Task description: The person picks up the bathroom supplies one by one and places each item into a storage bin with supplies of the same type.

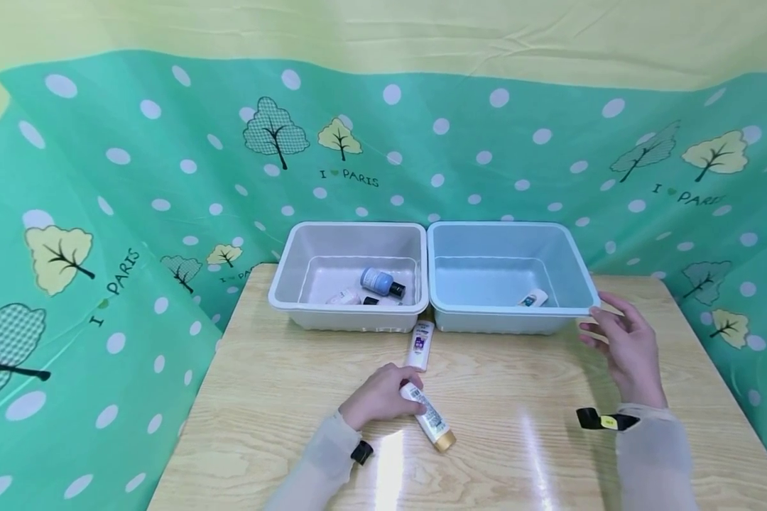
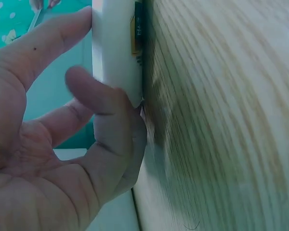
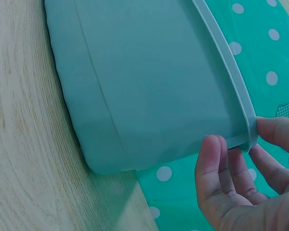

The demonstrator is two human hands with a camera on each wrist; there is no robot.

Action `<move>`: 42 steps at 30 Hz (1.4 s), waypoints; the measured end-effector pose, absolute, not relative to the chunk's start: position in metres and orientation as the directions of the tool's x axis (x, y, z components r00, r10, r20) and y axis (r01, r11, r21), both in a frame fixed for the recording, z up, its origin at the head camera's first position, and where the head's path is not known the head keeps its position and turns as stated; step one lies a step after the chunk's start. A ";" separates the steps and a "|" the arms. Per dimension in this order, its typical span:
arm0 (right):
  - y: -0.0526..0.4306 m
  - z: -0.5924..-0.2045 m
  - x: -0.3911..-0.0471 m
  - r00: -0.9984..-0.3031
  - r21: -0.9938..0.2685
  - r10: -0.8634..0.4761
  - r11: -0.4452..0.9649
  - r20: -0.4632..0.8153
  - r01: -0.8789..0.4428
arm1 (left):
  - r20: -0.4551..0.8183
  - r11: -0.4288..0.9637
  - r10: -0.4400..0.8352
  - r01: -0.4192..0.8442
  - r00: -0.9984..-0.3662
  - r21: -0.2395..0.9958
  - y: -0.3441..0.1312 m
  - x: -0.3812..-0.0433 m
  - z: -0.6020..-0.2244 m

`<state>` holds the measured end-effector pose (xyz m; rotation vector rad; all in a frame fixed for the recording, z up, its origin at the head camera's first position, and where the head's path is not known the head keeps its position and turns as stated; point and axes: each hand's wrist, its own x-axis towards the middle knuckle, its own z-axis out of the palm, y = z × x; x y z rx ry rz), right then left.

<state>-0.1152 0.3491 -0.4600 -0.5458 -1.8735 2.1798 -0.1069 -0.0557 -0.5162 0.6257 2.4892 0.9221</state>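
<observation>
My left hand [image 1: 383, 394] holds a white bottle [image 1: 433, 420] with a gold cap between thumb and fingers. The bottle lies slanted low over the table, cap toward the near right. In the left wrist view the white bottle [image 2: 116, 53] runs along the wood surface. At the light blue bin [image 1: 511, 311], my right hand [image 1: 629, 348] pinches the right front corner of the rim, as the right wrist view shows with the thumb on the rim [image 3: 250, 127] and fingers beneath. Another white bottle [image 1: 420, 345] lies just beyond the left hand, its far end partly hidden under the bins' edges.
Left of the blue bin stands a grey bin [image 1: 348, 309], the two side by side. It contains a blue bottle [image 1: 377, 281] with a black cap and a pale bottle [image 1: 344, 297]. A small white container [image 1: 534, 297] lies in the blue bin. A patterned green cloth [image 1: 422, 156] hangs behind.
</observation>
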 end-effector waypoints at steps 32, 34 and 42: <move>0.350 -0.459 -0.116 -0.906 -0.983 0.398 -0.164 -0.146 0.087 | -0.317 0.283 0.571 -0.181 -0.757 0.942 -0.068 -0.106 -0.529; 0.350 -0.460 -0.116 -0.906 -0.982 0.398 -0.166 -0.147 0.087 | -0.341 0.218 0.564 -0.263 -0.752 0.940 -0.069 -0.105 -0.531; 0.349 -0.458 -0.116 -0.906 -0.982 0.398 -0.168 -0.146 0.084 | -0.360 0.043 0.575 -0.412 -0.735 0.910 -0.069 -0.105 -0.532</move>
